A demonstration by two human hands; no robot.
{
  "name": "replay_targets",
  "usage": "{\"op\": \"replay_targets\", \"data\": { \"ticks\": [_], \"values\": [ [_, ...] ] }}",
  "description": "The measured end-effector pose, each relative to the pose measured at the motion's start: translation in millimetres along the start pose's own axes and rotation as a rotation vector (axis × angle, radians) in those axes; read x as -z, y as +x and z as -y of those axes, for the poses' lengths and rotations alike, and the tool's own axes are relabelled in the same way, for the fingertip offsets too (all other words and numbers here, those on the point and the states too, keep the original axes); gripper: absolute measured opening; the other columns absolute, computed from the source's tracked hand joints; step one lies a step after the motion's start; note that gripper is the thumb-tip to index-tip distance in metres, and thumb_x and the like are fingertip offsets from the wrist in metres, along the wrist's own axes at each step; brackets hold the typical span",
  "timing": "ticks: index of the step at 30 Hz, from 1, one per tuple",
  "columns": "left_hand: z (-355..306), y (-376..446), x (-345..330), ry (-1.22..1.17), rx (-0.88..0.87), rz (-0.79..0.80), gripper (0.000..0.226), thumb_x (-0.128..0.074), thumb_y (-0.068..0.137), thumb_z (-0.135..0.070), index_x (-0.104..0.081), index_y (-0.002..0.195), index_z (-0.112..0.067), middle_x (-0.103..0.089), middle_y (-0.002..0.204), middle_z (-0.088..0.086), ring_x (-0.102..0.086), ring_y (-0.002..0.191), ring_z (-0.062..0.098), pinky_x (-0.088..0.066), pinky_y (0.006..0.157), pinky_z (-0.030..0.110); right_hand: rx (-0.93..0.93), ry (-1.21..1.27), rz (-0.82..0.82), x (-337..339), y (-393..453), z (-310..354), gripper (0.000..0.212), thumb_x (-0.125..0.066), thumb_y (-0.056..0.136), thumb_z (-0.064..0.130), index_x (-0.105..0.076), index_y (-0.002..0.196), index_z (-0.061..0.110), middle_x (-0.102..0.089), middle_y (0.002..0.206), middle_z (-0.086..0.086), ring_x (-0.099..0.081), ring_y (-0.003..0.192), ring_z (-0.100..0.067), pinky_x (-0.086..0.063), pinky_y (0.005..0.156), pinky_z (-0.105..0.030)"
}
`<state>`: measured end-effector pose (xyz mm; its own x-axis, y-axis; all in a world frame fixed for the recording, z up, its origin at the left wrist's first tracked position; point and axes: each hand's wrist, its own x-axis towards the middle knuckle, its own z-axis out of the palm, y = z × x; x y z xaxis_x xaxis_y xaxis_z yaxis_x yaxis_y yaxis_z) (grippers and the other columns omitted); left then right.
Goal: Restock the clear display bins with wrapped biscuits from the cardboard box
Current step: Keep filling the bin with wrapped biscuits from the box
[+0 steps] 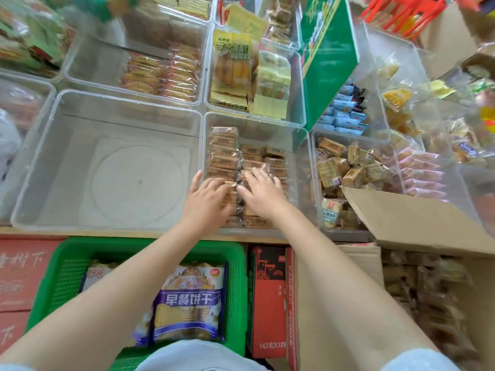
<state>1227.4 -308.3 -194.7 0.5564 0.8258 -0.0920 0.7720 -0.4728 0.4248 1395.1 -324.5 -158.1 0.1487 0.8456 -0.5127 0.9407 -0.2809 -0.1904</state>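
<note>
A: What lies left?
B: An empty clear bin (pixel 80 162), its rim touching the biscuit bin (pixel 294 167).
A: The hands?
B: Left hand (pixel 207 202) and right hand (pixel 261 194), fingers spread flat, press the wrapped biscuits (pixel 223 153). The cardboard box (pixel 401 226) stands open on the right.

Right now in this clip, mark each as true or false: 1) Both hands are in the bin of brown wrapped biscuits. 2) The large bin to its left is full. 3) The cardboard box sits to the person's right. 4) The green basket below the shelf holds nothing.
1) True: the left hand and right hand lie on the wrapped biscuits in the clear bin.
2) False: the large bin holds no packets.
3) True: the cardboard box stands open on the right.
4) False: the green basket holds biscuit bags.
</note>
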Motion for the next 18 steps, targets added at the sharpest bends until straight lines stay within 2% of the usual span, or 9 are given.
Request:
{"op": "replay_targets", "data": {
  "ticks": [2,3,5,7,9,11,13,16,18],
  "values": [
    [-12,-8,7,-0.092,0.035,0.007,0.043,-0.055,0.096,-0.035,-0.060,0.136,-0.020,-0.057,0.142,0.003,-0.045,0.138,0.022,-0.001,0.125,0.045,0.054,0.201,-0.070,15,-37,-3,0.055,-0.038,0.106,0.044,-0.033,0.156,0.019,-0.026,0.164,-0.002,-0.022,0.151,-0.020,-0.018,0.124,-0.047],
    [-22,-16,11,-0.144,0.047,0.007,0.040,-0.055,0.097,-0.033,-0.062,0.134,-0.019,-0.058,0.140,0.004,-0.046,0.136,0.023,-0.009,0.125,0.046,0.091,0.300,-0.144,23,-60,-6,0.049,-0.043,0.106,0.038,-0.041,0.151,0.019,-0.037,0.158,-0.001,-0.035,0.144,-0.018,-0.030,0.119,-0.043],
    [-52,-36,17,-0.288,0.041,0.000,0.033,-0.055,0.098,-0.029,-0.065,0.127,-0.018,-0.061,0.132,0.004,-0.052,0.125,0.024,-0.031,0.116,0.047,0.157,0.417,-0.356,37,-113,-17,0.034,-0.048,0.105,0.029,-0.059,0.134,0.016,-0.059,0.132,-0.001,-0.058,0.113,-0.011,-0.049,0.097,-0.030],
    [-92,-61,20,-0.443,0.006,0.018,0.027,-0.056,0.099,-0.026,-0.065,0.122,-0.020,-0.061,0.122,-0.001,-0.054,0.116,0.020,-0.044,0.102,0.042,0.161,0.500,-0.585,45,-166,-36,0.022,-0.050,0.103,0.021,-0.070,0.111,0.014,-0.070,0.096,0.000,-0.061,0.079,-0.006,-0.050,0.069,-0.021],
    [-137,-84,21,-0.531,-0.058,0.020,0.025,-0.056,0.098,-0.024,-0.066,0.122,-0.020,-0.059,0.124,-0.003,-0.053,0.118,0.017,-0.046,0.098,0.037,0.081,0.577,-0.766,47,-210,-62,0.022,-0.050,0.102,0.019,-0.071,0.095,0.014,-0.067,0.073,-0.001,-0.058,0.061,-0.012,-0.048,0.056,-0.027],
    [-183,-103,23,-0.572,-0.142,-0.018,0.024,-0.058,0.097,-0.022,-0.067,0.120,-0.019,-0.057,0.126,-0.003,-0.049,0.122,0.015,-0.043,0.098,0.033,-0.025,0.641,-0.875,45,-245,-92,0.025,-0.050,0.100,0.020,-0.068,0.086,0.010,-0.063,0.066,-0.004,-0.058,0.058,-0.020,-0.049,0.056,-0.038],
    [-226,-120,26,-0.584,-0.247,-0.067,0.023,-0.058,0.097,-0.023,-0.068,0.117,-0.018,-0.057,0.125,-0.001,-0.046,0.121,0.013,-0.037,0.098,0.029,-0.136,0.683,-0.905,40,-272,-125,0.026,-0.050,0.100,0.019,-0.067,0.082,0.013,-0.063,0.065,-0.001,-0.059,0.058,-0.021,-0.051,0.059,-0.037],
    [-278,-131,23,-0.525,-0.397,-0.116,0.025,-0.055,0.095,-0.028,-0.068,0.114,-0.019,-0.060,0.118,-0.002,-0.050,0.108,0.012,-0.035,0.092,0.023,-0.318,0.696,-0.814,23,-297,-179,0.025,-0.048,0.100,0.022,-0.066,0.083,0.022,-0.065,0.071,0.008,-0.062,0.067,-0.013,-0.052,0.067,-0.031],
    [-306,-134,16,-0.474,-0.391,-0.067,0.025,-0.055,0.097,-0.029,-0.065,0.119,-0.025,-0.058,0.120,-0.007,-0.051,0.109,0.011,-0.038,0.094,0.024,-0.415,0.734,-0.687,6,-305,-215,0.022,-0.046,0.100,0.024,-0.067,0.093,0.024,-0.066,0.084,0.009,-0.065,0.081,-0.016,-0.051,0.071,-0.030]
  ]
}}
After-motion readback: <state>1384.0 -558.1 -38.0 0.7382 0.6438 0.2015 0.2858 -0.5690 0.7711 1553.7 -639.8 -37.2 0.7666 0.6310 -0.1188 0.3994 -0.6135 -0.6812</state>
